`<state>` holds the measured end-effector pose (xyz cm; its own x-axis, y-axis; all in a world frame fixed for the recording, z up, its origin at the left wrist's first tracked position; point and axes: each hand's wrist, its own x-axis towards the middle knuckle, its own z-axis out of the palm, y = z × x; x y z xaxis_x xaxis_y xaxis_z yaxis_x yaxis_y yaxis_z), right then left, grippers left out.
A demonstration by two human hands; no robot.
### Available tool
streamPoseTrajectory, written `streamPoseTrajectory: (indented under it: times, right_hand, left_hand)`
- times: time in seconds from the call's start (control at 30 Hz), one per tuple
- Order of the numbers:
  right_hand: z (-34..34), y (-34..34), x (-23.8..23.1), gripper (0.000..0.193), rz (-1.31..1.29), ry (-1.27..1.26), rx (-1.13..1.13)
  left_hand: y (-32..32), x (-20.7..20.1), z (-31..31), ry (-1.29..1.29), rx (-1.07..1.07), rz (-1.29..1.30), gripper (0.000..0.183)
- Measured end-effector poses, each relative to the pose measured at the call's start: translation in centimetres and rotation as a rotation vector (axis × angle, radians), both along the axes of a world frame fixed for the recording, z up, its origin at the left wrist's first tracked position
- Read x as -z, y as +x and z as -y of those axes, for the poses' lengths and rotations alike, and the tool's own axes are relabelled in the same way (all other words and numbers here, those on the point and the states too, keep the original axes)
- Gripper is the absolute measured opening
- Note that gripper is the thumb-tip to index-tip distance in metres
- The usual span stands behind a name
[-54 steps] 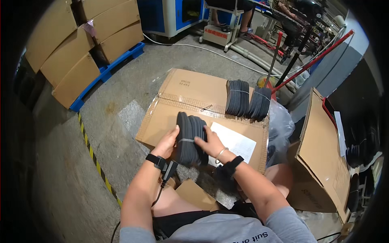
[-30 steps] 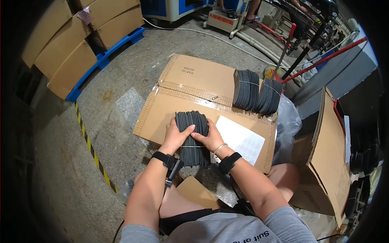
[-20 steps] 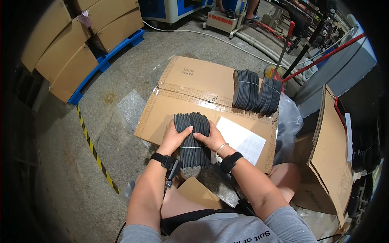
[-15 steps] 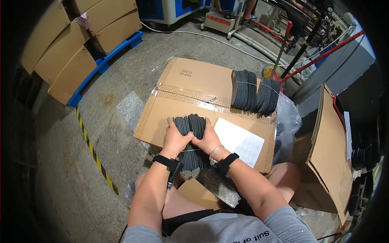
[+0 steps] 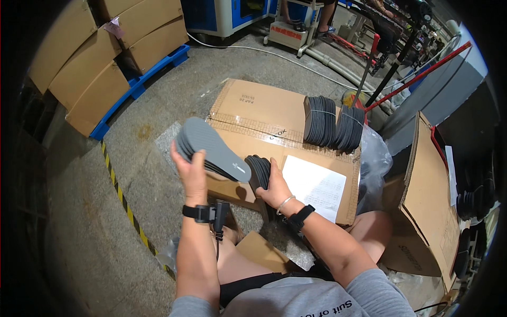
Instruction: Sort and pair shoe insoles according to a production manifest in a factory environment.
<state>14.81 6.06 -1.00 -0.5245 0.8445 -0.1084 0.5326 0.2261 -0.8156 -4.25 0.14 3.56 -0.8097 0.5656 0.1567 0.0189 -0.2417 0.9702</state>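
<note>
My left hand (image 5: 191,168) grips a stack of grey shoe insoles (image 5: 210,148), tilted so the top insole's flat face shows, above the near left edge of a cardboard box (image 5: 259,95). My right hand (image 5: 274,186) is wrapped round a second stack of dark insoles (image 5: 258,171), standing on edge at the box's near side. The lower part of that stack is partly hidden. Farther back on the box stand two tied bundles of dark insoles (image 5: 320,122), side by side. A white printed sheet (image 5: 315,185) lies flat just right of my right hand.
Cartons (image 5: 97,98) are piled on a blue pallet (image 5: 138,87) at the far left. An open carton (image 5: 425,206) stands at my right beside clear plastic wrap (image 5: 374,164). Yellow-black floor tape (image 5: 122,198) runs along the left. Machines and another person's legs (image 5: 326,18) are at the back.
The insoles both hands held together are now parted. My left hand has moved left and up with one stack, turning it flat; my right hand stays on the other.
</note>
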Motion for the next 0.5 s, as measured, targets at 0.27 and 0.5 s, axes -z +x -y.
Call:
streamPoseTrajectory:
  times: [0.27,0.5]
  right_hand:
    - [-4.5,1.3,-0.6,0.081,-0.495,-0.188,0.209]
    - [-8.7,10.0,-2.0,0.062,-0.744,-0.508,0.465]
  left_hand:
    - [-2.0,2.0,-0.1,0.06,0.096,0.468,0.071]
    - [-0.8,7.3,-2.2,-0.17,0.354,0.641,0.064]
